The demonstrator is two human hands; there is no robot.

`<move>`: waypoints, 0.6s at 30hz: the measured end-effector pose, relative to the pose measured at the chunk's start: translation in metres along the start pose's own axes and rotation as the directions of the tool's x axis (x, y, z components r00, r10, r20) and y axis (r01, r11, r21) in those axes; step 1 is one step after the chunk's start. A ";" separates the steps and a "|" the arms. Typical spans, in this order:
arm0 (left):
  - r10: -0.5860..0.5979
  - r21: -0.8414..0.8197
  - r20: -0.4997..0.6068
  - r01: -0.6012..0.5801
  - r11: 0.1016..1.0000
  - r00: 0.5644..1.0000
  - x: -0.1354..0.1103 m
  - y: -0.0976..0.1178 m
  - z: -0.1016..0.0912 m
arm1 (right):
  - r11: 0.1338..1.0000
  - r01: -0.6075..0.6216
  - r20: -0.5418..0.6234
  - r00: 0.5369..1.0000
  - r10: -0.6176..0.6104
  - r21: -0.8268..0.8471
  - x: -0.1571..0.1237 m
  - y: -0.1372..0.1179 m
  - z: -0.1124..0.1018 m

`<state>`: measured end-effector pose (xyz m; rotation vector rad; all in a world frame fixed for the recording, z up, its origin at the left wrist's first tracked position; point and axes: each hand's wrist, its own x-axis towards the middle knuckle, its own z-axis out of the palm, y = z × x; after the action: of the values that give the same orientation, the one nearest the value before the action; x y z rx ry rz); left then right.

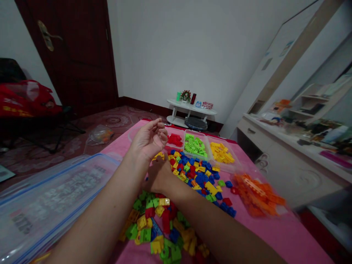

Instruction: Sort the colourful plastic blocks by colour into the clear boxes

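Note:
My left hand is raised above the pile with the palm turned up. Its fingers curl loosely and no brick shows in the palm. Just below and nearer to me, my right hand reaches down among the toy building bricks, its fingers in shadow and mostly hidden, so what they hold cannot be seen. More mixed bricks in green, yellow, red and blue lie between my forearms. Beyond the hands stand clear boxes of red bricks, green bricks and yellow bricks.
Orange bricks sit in a clear container at the right of the pink-covered table. A large clear lidded box with a blue rim occupies the left. Behind are a low white table, a door and a dresser.

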<state>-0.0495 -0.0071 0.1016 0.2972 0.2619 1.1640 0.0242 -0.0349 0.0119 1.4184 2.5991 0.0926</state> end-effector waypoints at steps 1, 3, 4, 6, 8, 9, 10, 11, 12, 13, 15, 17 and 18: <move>-0.006 0.000 -0.001 0.006 1.000 1.000 0.000 -0.001 0.000 | 0.999 -0.035 0.039 0.999 0.037 -0.038 -0.005 0.005 -0.003; -0.016 0.001 -0.006 0.016 1.000 1.000 0.000 -0.002 0.001 | 0.992 -0.091 0.088 0.991 0.099 -0.088 -0.018 0.014 -0.008; -0.018 0.001 -0.009 0.018 1.000 1.000 0.000 -0.002 0.001 | 0.990 -0.107 0.092 0.989 0.115 -0.093 -0.026 0.020 -0.010; -0.016 -0.003 -0.014 0.016 1.000 1.000 -0.001 -0.002 0.002 | 0.987 -0.138 0.089 0.985 0.145 -0.082 -0.043 0.032 -0.014; -0.014 -0.006 -0.015 0.014 1.000 1.000 -0.002 -0.002 0.002 | 0.979 -0.186 0.098 0.976 0.193 -0.078 -0.062 0.048 -0.019; -0.011 -0.005 -0.014 0.011 1.000 1.000 -0.003 -0.001 0.003 | 0.973 -0.216 0.111 0.968 0.224 -0.081 -0.071 0.056 -0.023; -0.008 -0.004 -0.014 0.008 1.000 1.000 -0.003 -0.001 0.003 | 0.966 -0.245 0.128 0.958 0.255 -0.087 -0.080 0.063 -0.027; -0.002 -0.004 -0.013 0.002 1.000 1.000 -0.004 -0.001 0.003 | 0.959 -0.268 0.136 0.951 0.279 -0.092 -0.089 0.069 -0.031; 0.004 -0.004 -0.012 -0.004 1.000 1.000 -0.004 -0.001 0.003 | 0.954 -0.286 0.124 0.947 0.296 -0.093 -0.098 0.072 -0.035; 0.008 -0.004 -0.012 -0.008 1.000 1.000 -0.004 0.000 0.003 | 0.951 -0.297 0.088 0.948 0.305 -0.087 -0.106 0.071 -0.038; 0.013 -0.008 -0.011 -0.013 1.000 1.000 -0.004 0.001 0.003 | 0.955 -0.294 -0.056 0.955 0.291 -0.037 -0.121 0.057 -0.038; 0.018 -0.013 -0.013 -0.018 1.000 1.000 -0.003 0.004 0.002 | 0.974 -0.221 -0.234 0.946 0.225 0.044 -0.133 0.027 -0.022; 0.022 -0.017 -0.015 -0.023 1.000 1.000 -0.003 0.006 0.001 | 0.986 -0.135 -0.323 0.933 0.159 0.095 -0.138 0.008 -0.009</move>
<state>-0.0555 -0.0079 0.1047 0.2775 0.2618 1.1905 0.1024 -0.1459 0.0397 1.7591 2.7740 0.2841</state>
